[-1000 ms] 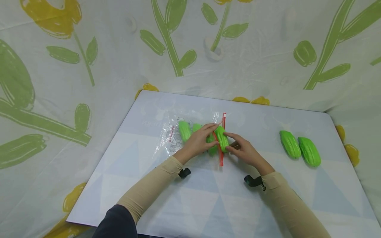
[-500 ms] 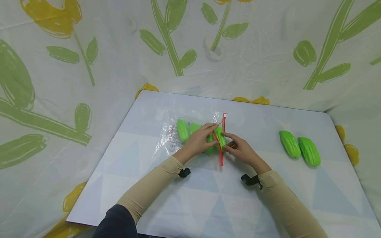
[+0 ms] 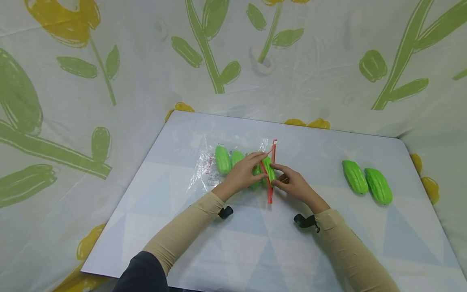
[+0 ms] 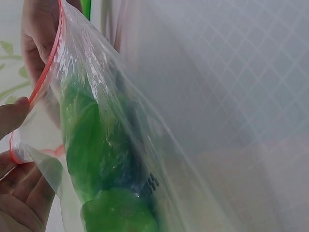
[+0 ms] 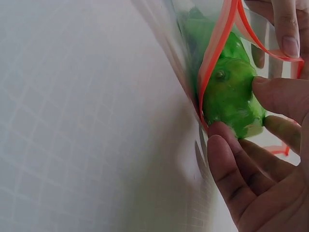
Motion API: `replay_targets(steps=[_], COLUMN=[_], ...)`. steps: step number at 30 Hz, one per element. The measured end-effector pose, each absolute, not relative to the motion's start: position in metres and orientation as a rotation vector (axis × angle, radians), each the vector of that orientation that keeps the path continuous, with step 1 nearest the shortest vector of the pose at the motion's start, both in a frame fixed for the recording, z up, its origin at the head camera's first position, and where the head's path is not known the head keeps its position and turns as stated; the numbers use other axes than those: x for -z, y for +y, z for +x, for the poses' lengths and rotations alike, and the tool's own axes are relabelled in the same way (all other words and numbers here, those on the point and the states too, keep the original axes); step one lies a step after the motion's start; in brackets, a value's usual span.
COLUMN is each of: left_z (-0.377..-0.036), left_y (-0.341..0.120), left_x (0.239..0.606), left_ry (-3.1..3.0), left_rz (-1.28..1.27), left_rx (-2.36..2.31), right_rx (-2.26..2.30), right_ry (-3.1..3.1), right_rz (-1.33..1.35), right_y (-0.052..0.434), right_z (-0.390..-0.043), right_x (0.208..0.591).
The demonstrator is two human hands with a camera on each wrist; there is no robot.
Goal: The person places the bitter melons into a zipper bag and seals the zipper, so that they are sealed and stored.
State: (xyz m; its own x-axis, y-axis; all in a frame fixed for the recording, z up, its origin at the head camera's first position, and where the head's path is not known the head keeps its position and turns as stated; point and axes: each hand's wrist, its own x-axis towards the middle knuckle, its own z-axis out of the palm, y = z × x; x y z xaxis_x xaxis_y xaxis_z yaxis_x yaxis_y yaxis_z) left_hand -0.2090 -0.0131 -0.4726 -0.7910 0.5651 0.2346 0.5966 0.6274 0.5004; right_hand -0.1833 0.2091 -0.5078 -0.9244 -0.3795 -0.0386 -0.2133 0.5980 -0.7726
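The left hand [image 3: 242,174], thumb and forefinger apart, holds the red rim [image 3: 270,196] of a clear bag [image 3: 198,176] nearer the tabletop's [image 3: 204,255] far edge. The right hand [image 3: 299,186] pinches a green gourd [image 5: 231,92] partly inside its mouth. Bagged gourds [image 3: 223,159], perhaps three, lie deeper; two loose gourds [image 3: 355,177] rest toward the right edge.

Before you lies a pale tabletop [image 3: 233,231] patterned with faint blue triangles [image 3: 268,263]; behind it and on both sides hangs whitish sheeting [image 3: 321,77] (mildly creased, printed with yellow flowers [image 3: 73,30] and green stems [image 3: 201,36]).
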Motion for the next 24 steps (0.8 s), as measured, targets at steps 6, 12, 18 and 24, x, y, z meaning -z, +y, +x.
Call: replay_targets(steps=[6, 12, 18, 24], left_z=[-0.2086, -0.209, -0.2091, -0.2088], left_y=[-0.0132, -0.013, -0.0132, -0.0139], left_x=[0.473, 0.4736, 0.4737, 0.4733], left_ry=[-2.777, -2.759, -2.764, -2.765], left_rz=[-0.997, -1.002, -1.001, -1.002], left_rx=[0.889, 0.883, 0.877, 0.876], right_rx=[1.227, 1.267, 1.259, 1.258], right_ry=[2.626, 2.593, 2.598, 2.597], right_rz=[-0.482, -0.479, -0.473, -0.463], right_y=[0.2081, 0.2062, 0.2065, 0.207], right_z=[-0.1836, -0.1834, -0.1837, -0.1842], right_x=[0.5074, 0.5062, 0.507, 0.5071])
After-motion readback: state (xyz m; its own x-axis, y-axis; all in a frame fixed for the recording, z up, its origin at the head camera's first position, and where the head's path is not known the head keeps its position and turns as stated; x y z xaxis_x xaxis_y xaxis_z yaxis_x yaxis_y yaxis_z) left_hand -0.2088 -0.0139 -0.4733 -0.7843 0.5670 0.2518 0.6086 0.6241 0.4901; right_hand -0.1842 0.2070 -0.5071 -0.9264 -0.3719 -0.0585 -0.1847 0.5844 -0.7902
